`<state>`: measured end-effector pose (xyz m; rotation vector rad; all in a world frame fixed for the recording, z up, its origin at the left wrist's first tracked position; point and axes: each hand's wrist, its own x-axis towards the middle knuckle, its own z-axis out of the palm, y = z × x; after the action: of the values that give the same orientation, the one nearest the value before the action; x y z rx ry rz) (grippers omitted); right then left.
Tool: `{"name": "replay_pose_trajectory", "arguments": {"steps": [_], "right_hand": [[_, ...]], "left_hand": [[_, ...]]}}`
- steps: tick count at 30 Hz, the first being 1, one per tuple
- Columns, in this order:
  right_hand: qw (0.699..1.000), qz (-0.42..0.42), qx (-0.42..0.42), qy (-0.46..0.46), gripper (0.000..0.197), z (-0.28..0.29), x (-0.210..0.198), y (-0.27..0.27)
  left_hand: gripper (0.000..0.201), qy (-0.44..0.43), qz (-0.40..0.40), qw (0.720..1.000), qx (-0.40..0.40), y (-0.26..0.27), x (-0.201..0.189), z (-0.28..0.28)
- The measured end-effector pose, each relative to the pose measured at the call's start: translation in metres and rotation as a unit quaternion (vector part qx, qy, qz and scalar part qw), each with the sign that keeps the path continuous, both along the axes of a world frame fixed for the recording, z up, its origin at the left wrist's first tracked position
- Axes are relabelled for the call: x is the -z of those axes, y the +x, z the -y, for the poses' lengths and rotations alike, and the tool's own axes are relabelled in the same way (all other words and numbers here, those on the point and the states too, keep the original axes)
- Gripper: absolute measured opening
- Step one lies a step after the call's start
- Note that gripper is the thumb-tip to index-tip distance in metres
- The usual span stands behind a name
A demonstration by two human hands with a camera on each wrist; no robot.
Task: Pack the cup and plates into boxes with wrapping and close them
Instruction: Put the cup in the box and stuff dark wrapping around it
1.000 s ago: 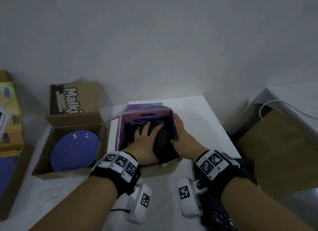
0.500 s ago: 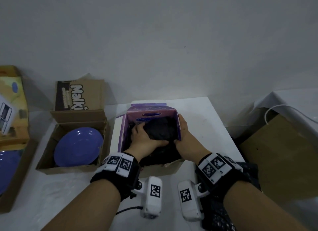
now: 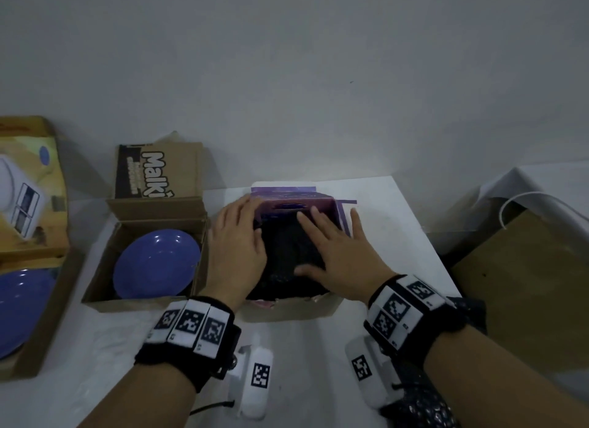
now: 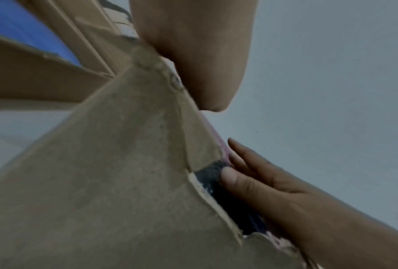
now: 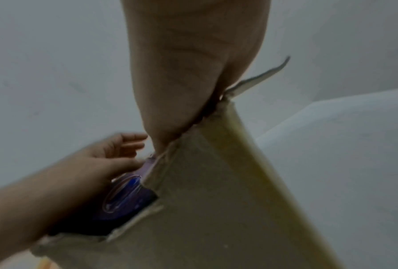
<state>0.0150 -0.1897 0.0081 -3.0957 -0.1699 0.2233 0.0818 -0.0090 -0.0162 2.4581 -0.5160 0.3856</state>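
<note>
Dim rm: plain grey wall (image 3: 287, 60) behind white table (image 3: 398, 236).

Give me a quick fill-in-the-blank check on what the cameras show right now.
1. Both hands are at the ____ box.
2. The wrapping inside it is ____ in colour.
3. The right hand lies flat on the ____.
4. The plate in the Malki box is ____.

Missing words: purple; black; wrapping; blue

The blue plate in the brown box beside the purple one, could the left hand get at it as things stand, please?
Probably yes: the blue plate lies uncovered in its open brown box, right beside the left hand, which holds nothing.
</note>
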Motion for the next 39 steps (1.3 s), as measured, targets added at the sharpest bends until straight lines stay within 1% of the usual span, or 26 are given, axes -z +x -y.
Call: {"name": "replay_pose_trajectory", "arguments": {"steps": [1, 2, 4, 6, 8, 9, 10, 11, 12, 14, 16, 19, 22, 24, 26, 27, 28, 29, 30, 31, 32, 33, 34, 36, 39], "right_hand": [[0.998, -0.044, 0.000, -0.037, 0.092, -0.003, 0.001, 0.004], [0.995, -0.069, 0.000, -0.075, 0.098, -0.007, 0.001, 0.007], [0.989, -0.087, 0.008, -0.123, 0.103, -0.015, 0.003, 0.012], [0.987, -0.093, 0.026, -0.132, 0.105, -0.022, -0.001, 0.015], [0.991, -0.074, 0.034, -0.109, 0.103, -0.029, -0.007, 0.019], [0.995, -0.069, 0.037, -0.067, 0.100, -0.034, -0.009, 0.023], [0.995, -0.084, 0.051, -0.012, 0.098, -0.041, -0.009, 0.026], [0.990, -0.115, 0.073, 0.037, 0.099, -0.048, -0.005, 0.029], [0.984, -0.142, 0.092, 0.060, 0.100, -0.055, 0.001, 0.032], [0.983, -0.149, 0.107, 0.021, 0.102, -0.066, 0.016, 0.033], [0.988, -0.109, 0.110, -0.019, 0.098, -0.070, 0.026, 0.031], [0.992, -0.063, 0.105, -0.037, 0.089, -0.071, 0.030, 0.032], [0.992, -0.056, 0.101, -0.041, 0.090, -0.072, 0.032, 0.031], [0.992, -0.080, 0.093, 0.004, 0.094, -0.068, 0.026, 0.031], [0.985, -0.099, 0.093, 0.109, 0.099, -0.057, 0.011, 0.031], [0.980, -0.069, 0.097, 0.158, 0.099, -0.051, 0.003, 0.029], [0.977, -0.007, 0.104, 0.186, 0.094, -0.043, -0.003, 0.027], [0.972, 0.068, 0.118, 0.189, 0.086, -0.035, -0.005, 0.023], [0.966, 0.119, 0.143, 0.181, 0.077, -0.027, -0.004, 0.018], [0.957, 0.136, 0.175, 0.186, 0.072, -0.021, -0.002, 0.012], [0.948, 0.124, 0.205, 0.210, 0.072, -0.017, 0.003, 0.006], [0.938, 0.096, 0.226, 0.245, 0.076, -0.015, 0.008, 0.001], [0.930, 0.066, 0.233, 0.278, 0.081, -0.015, 0.011, -0.005], [0.919, 0.041, 0.225, 0.322, 0.085, -0.013, 0.013, -0.012], [0.909, -0.008, 0.225, 0.350, 0.073, -0.004, 0.003, -0.018]], "left_hand": [[0.052, -0.011, -0.036, 0.999, -0.023, 0.000, 0.005, -0.002], [0.052, -0.039, -0.072, 0.996, -0.036, 0.002, 0.009, -0.003], [0.048, -0.130, -0.136, 0.981, -0.041, 0.003, 0.009, -0.004], [0.040, -0.193, -0.177, 0.965, -0.032, 0.003, 0.005, -0.003], [0.038, -0.224, -0.195, 0.955, -0.023, 0.003, 0.002, -0.002], [0.038, -0.232, -0.201, 0.952, -0.021, 0.002, 0.001, -0.002], [0.038, -0.236, -0.205, 0.950, -0.021, 0.002, 0.000, -0.002], [0.038, -0.235, -0.207, 0.949, -0.023, 0.003, 0.002, -0.002], [0.038, -0.233, -0.208, 0.950, -0.026, 0.004, 0.003, -0.002], [0.038, -0.220, -0.203, 0.954, -0.032, 0.006, 0.007, -0.002], [0.039, -0.205, -0.189, 0.960, -0.034, 0.006, 0.010, -0.002], [0.038, -0.196, -0.175, 0.964, -0.035, 0.007, 0.010, -0.002], [0.038, -0.191, -0.176, 0.965, -0.039, 0.007, 0.009, -0.002], [0.039, -0.189, -0.174, 0.966, -0.036, 0.006, 0.009, -0.003], [0.039, -0.190, -0.173, 0.966, -0.036, 0.006, 0.009, -0.003], [0.039, -0.190, -0.172, 0.966, -0.036, 0.006, 0.009, -0.003], [0.039, -0.190, -0.172, 0.966, -0.036, 0.006, 0.009, -0.002], [0.039, -0.190, -0.173, 0.966, -0.036, 0.006, 0.010, -0.002], [0.038, -0.189, -0.176, 0.965, -0.036, 0.006, 0.010, -0.002], [0.038, -0.188, -0.178, 0.965, -0.036, 0.006, 0.010, -0.001], [0.038, -0.186, -0.179, 0.965, -0.036, 0.005, 0.010, -0.001], [0.038, -0.181, -0.178, 0.967, -0.036, 0.005, 0.009, -0.001], [0.038, -0.172, -0.176, 0.969, -0.038, 0.004, 0.009, -0.001], [0.042, -0.148, -0.174, 0.973, -0.043, 0.004, 0.009, 0.000], [0.051, -0.103, -0.182, 0.977, -0.051, 0.004, 0.011, 0.001]]}}
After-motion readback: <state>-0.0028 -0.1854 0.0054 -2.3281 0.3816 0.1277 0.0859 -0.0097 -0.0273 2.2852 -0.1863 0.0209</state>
